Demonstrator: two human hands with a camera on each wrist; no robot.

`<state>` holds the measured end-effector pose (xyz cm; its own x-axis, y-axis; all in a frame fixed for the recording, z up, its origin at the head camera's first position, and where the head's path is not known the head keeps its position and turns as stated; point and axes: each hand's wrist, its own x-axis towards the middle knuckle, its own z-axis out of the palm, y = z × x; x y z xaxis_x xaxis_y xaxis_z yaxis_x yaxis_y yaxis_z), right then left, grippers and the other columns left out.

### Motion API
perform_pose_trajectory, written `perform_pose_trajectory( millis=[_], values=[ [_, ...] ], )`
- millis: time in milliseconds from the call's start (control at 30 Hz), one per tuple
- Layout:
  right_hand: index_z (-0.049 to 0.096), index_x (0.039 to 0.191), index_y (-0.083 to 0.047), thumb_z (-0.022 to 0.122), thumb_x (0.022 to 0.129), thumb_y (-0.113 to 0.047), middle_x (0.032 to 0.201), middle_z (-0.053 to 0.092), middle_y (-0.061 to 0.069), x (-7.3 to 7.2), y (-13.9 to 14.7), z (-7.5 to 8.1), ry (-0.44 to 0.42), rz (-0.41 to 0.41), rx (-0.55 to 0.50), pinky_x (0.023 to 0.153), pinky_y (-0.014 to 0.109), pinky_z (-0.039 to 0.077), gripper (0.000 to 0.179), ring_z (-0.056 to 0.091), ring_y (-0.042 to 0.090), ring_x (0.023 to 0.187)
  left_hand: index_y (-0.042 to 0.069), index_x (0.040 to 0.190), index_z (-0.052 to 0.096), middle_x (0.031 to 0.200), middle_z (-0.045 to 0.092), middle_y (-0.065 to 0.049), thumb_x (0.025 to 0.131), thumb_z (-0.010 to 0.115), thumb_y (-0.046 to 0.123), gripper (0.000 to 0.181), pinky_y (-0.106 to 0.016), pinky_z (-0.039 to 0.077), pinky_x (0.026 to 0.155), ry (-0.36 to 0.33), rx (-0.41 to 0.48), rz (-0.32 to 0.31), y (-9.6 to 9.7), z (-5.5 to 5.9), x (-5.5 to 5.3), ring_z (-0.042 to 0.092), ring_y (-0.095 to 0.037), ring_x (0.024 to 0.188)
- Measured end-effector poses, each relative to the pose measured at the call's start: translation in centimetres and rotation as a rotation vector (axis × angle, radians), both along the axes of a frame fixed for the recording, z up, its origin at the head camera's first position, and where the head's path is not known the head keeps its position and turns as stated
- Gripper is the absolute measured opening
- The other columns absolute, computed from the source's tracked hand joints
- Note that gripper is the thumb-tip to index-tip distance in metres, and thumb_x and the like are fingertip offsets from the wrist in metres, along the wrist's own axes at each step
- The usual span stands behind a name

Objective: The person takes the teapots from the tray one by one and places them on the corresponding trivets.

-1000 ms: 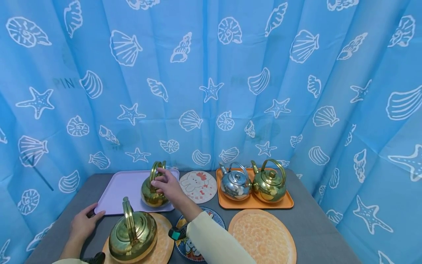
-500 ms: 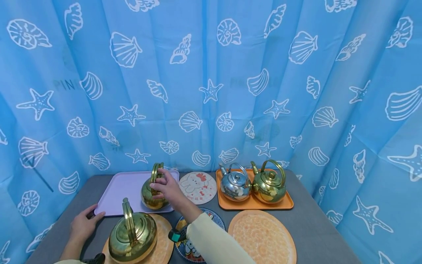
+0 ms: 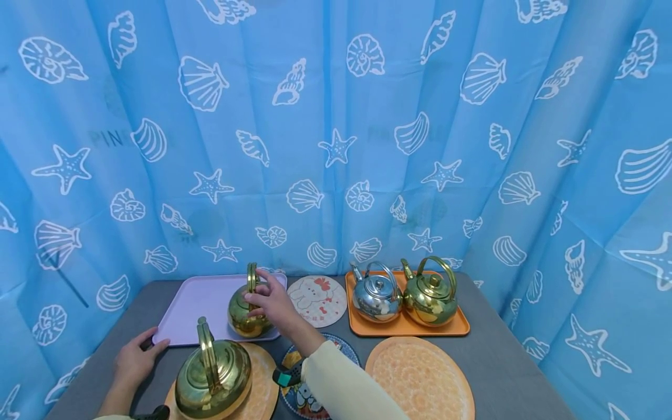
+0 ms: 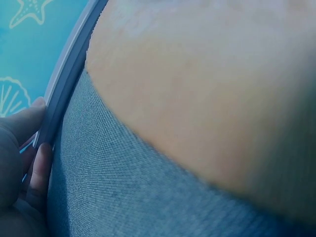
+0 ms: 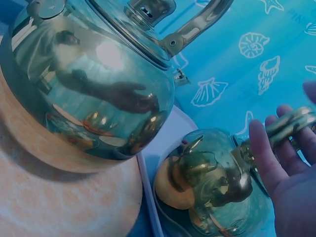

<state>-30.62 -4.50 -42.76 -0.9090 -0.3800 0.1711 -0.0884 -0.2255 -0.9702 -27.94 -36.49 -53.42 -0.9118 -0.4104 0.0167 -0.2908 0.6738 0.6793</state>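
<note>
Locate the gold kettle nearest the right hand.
In the head view, left of centre, the gold kettle sits at the right end of the lilac tray, left of the round rabbit-print mat, the right hand at its handle.

There are 3 gold kettles [image 3: 212,376] and 1 silver kettle [image 3: 375,304]. I count 2 trays [image 3: 196,309], 4 round mats [image 3: 420,379], 2 hands [image 3: 133,361].

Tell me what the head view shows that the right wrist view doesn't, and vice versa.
Only the head view directly shows the left hand, silver kettle, orange tray and rabbit mat.

Only the right wrist view shows the palm of the right hand and, clearly, a hand's reflection in the large gold kettle.

Both share the right hand, large gold kettle, small gold kettle, purple tray and shell curtain.
</note>
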Motion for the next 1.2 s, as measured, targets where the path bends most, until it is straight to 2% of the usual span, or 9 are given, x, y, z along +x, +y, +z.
perform_pose_trajectory(
  millis=[167,333,500,567,733,867,967,1067,1200],
  values=[
    [0.042,0.147,-0.010,0.062,0.093,0.000,0.095,0.066,0.007,-0.14,0.18,0.22,0.079,-0.119,0.149,0.073,0.047,0.057,0.058,0.064,0.034,0.091,-0.008,0.139,0.042,0.139,0.037,-0.037,0.091,0.068,0.039,0.072,-0.065,0.025,0.103,-0.010,0.003,0.000,-0.10,-0.19,-0.05,0.030,-0.055,0.128],
    [0.049,0.143,-0.016,0.065,0.091,0.000,0.090,0.062,0.002,-0.25,0.15,0.33,0.145,-0.201,0.287,0.068,0.045,0.058,0.057,0.063,0.020,0.075,-0.007,0.140,0.042,0.140,0.036,-0.037,0.092,0.068,0.038,0.071,-0.065,0.025,0.104,-0.014,0.009,0.010,-0.03,-0.22,-0.09,0.030,-0.055,0.128],
    [0.052,0.141,-0.021,0.067,0.091,-0.003,0.087,0.061,-0.003,-0.26,0.10,0.29,0.234,-0.255,0.412,0.060,0.029,0.055,0.055,0.058,0.008,0.068,-0.008,0.139,0.043,0.139,0.037,-0.037,0.092,0.068,0.037,0.070,-0.064,0.025,0.104,-0.005,0.006,0.012,0.06,-0.20,-0.04,0.031,-0.055,0.128],
    [0.053,0.140,-0.022,0.067,0.091,-0.004,0.086,0.061,-0.004,-0.26,0.08,0.25,0.276,-0.279,0.463,0.059,0.024,0.051,0.055,0.057,0.007,0.069,-0.008,0.139,0.043,0.138,0.038,-0.037,0.092,0.068,0.037,0.070,-0.064,0.025,0.103,-0.002,0.004,0.009,0.07,-0.16,0.02,0.031,-0.055,0.127],
    [0.057,0.137,-0.025,0.068,0.090,-0.006,0.087,0.063,-0.004,-0.38,0.05,0.28,0.368,-0.362,0.589,0.064,0.024,0.049,0.052,0.058,0.008,0.076,-0.008,0.140,0.042,0.139,0.038,-0.037,0.092,0.068,0.035,0.070,-0.064,0.026,0.103,-0.009,0.013,0.012,0.18,0.02,0.01,0.031,-0.055,0.128],
    [0.058,0.136,-0.023,0.066,0.090,-0.004,0.109,0.067,0.001,-0.41,0.05,0.39,0.443,-0.398,0.647,0.073,0.025,0.050,0.051,0.061,0.012,0.093,-0.007,0.141,0.041,0.139,0.038,-0.037,0.093,0.068,0.032,0.067,-0.064,0.026,0.104,-0.014,0.027,0.025,0.28,0.09,-0.09,0.030,-0.054,0.129],
    [0.058,0.136,-0.022,0.064,0.090,-0.003,0.126,0.063,0.002,-0.42,0.03,0.48,0.497,-0.407,0.673,0.082,0.027,0.051,0.050,0.059,0.015,0.108,-0.007,0.140,0.042,0.139,0.038,-0.037,0.093,0.068,0.030,0.066,-0.064,0.026,0.104,-0.010,0.031,0.037,0.32,0.11,-0.15,0.031,-0.054,0.129],
    [0.059,0.136,-0.022,0.062,0.090,-0.003,0.130,0.061,0.001,-0.40,0.04,0.54,0.518,-0.411,0.692,0.087,0.030,0.050,0.050,0.057,0.017,0.115,-0.007,0.141,0.042,0.139,0.038,-0.036,0.093,0.068,0.029,0.065,-0.063,0.025,0.105,-0.010,0.037,0.042,0.33,0.04,-0.17,0.030,-0.053,0.130],
    [0.060,0.134,-0.021,0.061,0.090,-0.003,0.129,0.062,0.001,-0.34,0.16,0.57,0.538,-0.420,0.702,0.084,0.029,0.051,0.047,0.058,0.017,0.114,-0.006,0.140,0.042,0.139,0.038,-0.037,0.092,0.068,0.031,0.066,-0.064,0.025,0.104,-0.006,0.034,0.034,0.30,-0.01,-0.04,0.030,-0.054,0.129]
  ],
)
